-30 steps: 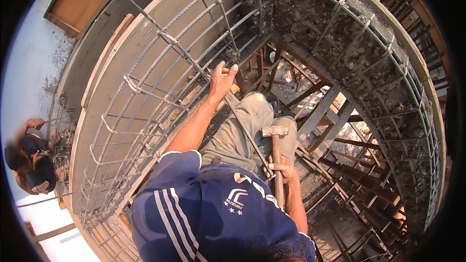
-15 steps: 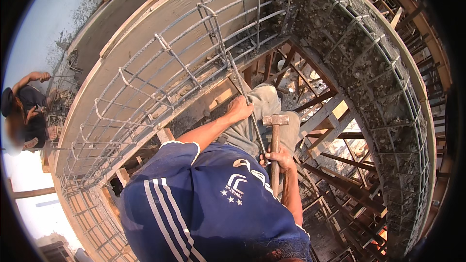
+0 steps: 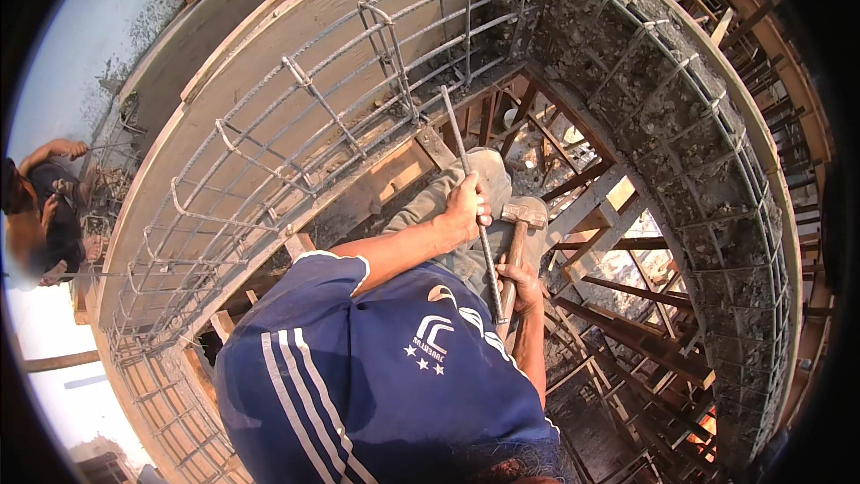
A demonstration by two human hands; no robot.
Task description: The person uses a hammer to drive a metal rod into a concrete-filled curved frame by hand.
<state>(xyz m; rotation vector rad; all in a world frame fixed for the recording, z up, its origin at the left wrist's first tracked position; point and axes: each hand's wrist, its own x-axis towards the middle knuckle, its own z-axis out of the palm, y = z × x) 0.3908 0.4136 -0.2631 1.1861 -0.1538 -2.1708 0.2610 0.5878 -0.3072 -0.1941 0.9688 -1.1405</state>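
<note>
My left hand [image 3: 468, 208] is closed round a thin steel rod [image 3: 455, 128], which slants from its free upper tip down toward my lap. The rod's lower part runs close beside my right hand [image 3: 521, 284]; whether those fingers also touch it I cannot tell. Held in my right hand by its wooden handle is a hammer [image 3: 524, 213], its rusty block head up, near my trousered knee. Beyond the rod's tip stands a curved rebar cage [image 3: 309, 90] with bent stirrups, set against a smooth curved formwork panel [image 3: 219, 99].
A curved, rough concrete-covered beam section [image 3: 618, 116] with exposed rebar arcs along the right. Timber props and beams [image 3: 627, 332] crisscross below, with gaps between them. At far left another person [image 3: 49, 197] grips a thin bar.
The rod's upper end has come away from the cage and now stands free. My left hand has moved right with it; the hammer head has tilted and shifted slightly right.
</note>
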